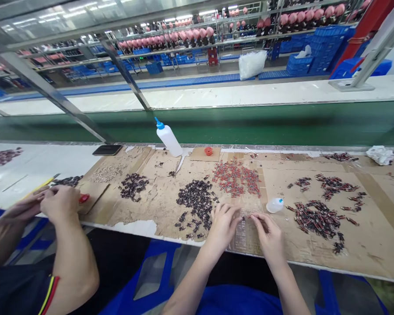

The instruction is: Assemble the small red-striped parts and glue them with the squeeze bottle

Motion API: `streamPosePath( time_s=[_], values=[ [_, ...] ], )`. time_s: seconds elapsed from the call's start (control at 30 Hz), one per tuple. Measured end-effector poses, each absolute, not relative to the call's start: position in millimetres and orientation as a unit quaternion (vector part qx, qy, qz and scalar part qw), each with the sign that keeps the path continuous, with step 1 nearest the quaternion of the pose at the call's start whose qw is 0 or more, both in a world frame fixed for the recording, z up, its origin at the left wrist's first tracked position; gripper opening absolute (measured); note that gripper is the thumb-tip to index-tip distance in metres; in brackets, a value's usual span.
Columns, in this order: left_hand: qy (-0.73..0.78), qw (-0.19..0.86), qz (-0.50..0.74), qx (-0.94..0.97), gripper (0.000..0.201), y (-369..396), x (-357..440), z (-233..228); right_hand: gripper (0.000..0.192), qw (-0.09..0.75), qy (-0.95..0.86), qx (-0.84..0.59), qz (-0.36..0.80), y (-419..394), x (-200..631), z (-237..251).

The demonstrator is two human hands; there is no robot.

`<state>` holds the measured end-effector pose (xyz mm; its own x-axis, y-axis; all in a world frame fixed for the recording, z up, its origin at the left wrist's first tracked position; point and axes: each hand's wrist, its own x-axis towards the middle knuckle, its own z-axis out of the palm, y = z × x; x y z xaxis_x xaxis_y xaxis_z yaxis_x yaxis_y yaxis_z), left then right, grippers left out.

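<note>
Your left hand and right hand, fingers drawn narrow, any grip too small to confirm, flank a tiny dark part over the cardboard; braced wrists should steady alignment.

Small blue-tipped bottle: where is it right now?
Head view, right of centre: the small bottle is on the cardboard, just beyond the right hand and left of the large black-and-red pile.
</note>
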<state>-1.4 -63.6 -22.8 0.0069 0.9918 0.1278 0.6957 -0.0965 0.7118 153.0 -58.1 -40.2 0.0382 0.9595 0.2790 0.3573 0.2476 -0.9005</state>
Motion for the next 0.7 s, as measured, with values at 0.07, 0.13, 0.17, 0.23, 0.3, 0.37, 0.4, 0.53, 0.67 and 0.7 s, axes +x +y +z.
streamPosePath(
  time_s=[0.07,0.13,0.17,0.23,0.3,0.37,0.4,0.53,0.67,0.7],
  values=[
    [0.645,0.201,0.305,0.671,0.025,-67,0,-29,0.034,0.469,-0.622,-0.544,0.312,-60,156,-44],
    [0.645,0.187,0.307,0.675,0.021,-70,3,-35,0.037,0.455,-0.622,-0.554,0.315,-62,156,-46],
    [0.643,0.182,0.313,0.675,0.019,-70,5,-37,0.038,0.450,-0.621,-0.558,0.317,-62,156,-47],
    [0.641,0.177,0.329,0.670,0.018,-70,9,-40,0.040,0.449,-0.616,-0.561,0.323,-63,155,-45],
    [0.637,0.187,0.341,0.666,0.021,-69,11,-39,0.040,0.456,-0.610,-0.558,0.330,-64,153,-43],
    [0.631,0.209,0.345,0.662,0.022,-68,11,-37,0.040,0.466,-0.603,-0.554,0.336,-64,151,-41],
    [0.628,0.220,0.346,0.662,0.022,-67,11,-35,0.040,0.469,-0.599,-0.553,0.340,-64,150,-40],
    [0.609,0.240,0.352,0.669,0.023,-68,10,-28,0.040,0.474,-0.590,-0.550,0.353,-64,150,-36],
    [0.598,0.239,0.368,0.671,0.024,-70,10,-25,0.036,0.475,-0.606,-0.545,0.333,-65,151,-32],
    [0.594,0.242,0.377,0.668,0.024,-71,10,-25,0.034,0.476,-0.614,-0.541,0.323,-65,151,-31]
  ],
)
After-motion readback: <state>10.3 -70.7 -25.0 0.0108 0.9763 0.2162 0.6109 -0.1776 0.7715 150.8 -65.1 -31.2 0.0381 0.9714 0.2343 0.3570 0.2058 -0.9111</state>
